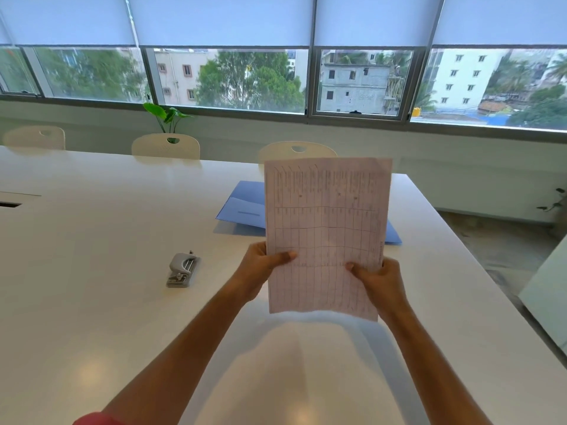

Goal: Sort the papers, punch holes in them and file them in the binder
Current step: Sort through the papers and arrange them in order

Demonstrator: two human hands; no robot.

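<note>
I hold a stack of papers (325,222) upright above the white table (92,216); the front sheet shows a printed grid. My left hand (260,269) grips the left edge, thumb on the front. My right hand (379,282) grips the right edge low down, thumb on the front too. Behind the papers an open blue binder (242,204) lies flat on the table, partly hidden by the sheets. A grey hole punch (183,269) sits on the table to the left of my left hand.
Three white chairs (165,145) stand along the table's far side under the windows. A potted plant (167,118) rises behind the middle chair. The table's right edge (478,271) drops to a grey floor.
</note>
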